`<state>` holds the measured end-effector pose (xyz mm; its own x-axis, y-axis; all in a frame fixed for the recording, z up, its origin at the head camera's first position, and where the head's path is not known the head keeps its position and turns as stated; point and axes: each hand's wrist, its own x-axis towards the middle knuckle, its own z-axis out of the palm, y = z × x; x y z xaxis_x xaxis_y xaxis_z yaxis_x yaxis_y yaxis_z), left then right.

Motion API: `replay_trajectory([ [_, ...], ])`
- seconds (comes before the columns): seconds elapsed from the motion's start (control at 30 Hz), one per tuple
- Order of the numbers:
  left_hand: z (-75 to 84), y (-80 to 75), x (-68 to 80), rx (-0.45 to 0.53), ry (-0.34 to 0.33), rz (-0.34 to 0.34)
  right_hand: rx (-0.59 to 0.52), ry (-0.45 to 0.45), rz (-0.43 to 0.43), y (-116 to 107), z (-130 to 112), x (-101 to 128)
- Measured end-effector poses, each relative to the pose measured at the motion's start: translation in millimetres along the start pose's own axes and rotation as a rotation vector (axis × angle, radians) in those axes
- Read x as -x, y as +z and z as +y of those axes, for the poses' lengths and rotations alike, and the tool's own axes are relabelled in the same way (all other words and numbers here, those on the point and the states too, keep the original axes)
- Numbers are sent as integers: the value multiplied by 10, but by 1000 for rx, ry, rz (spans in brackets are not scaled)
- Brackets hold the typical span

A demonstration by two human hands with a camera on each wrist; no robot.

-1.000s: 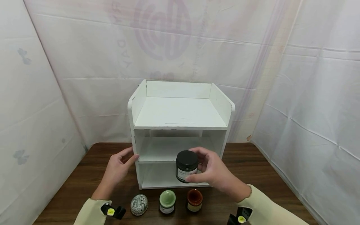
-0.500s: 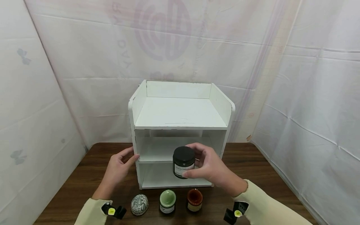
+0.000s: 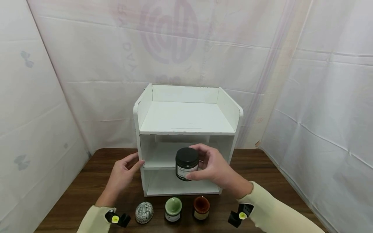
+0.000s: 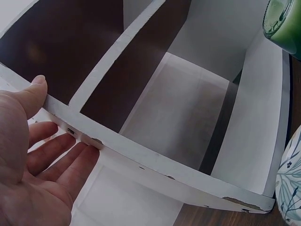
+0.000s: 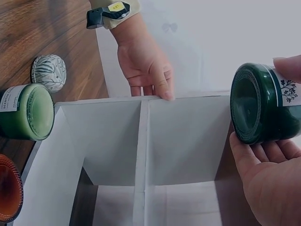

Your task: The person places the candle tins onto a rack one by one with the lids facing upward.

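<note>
My right hand (image 3: 214,166) holds a dark green scented candle jar (image 3: 187,160) with a black lid and a white label, thumb across the front and fingers round the far side. It is upright in front of the white shelf unit's (image 3: 186,116) middle compartment, raised off the table. In the right wrist view the jar's round glass base (image 5: 247,106) shows. My left hand (image 3: 122,171) grips the unit's left side panel (image 4: 155,157), thumb at the front edge and fingers against the outer face.
A patterned white and grey egg-shaped object (image 3: 144,212), a green candle jar (image 3: 173,208) and a red-brown candle jar (image 3: 201,207) stand in a row on the wooden table (image 3: 262,181) before the unit. White sheeting (image 3: 102,64) hangs behind and at both sides.
My right hand has moved the candle jar up and to the left, nearer the middle of the shelf unit. My left hand stays on the side panel.
</note>
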<state>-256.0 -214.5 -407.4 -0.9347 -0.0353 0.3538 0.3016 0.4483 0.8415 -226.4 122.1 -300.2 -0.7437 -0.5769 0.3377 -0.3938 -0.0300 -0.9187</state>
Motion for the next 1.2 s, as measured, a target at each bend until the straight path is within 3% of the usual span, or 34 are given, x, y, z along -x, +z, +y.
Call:
replay_trajectory([
  [0.67, -9, 4, 4, 16, 11, 1, -3, -35, -17, 28, -67, -97],
  [1.2, -6, 1, 2, 1, 8, 5, -27, 1, -13, -26, -125, -228],
])
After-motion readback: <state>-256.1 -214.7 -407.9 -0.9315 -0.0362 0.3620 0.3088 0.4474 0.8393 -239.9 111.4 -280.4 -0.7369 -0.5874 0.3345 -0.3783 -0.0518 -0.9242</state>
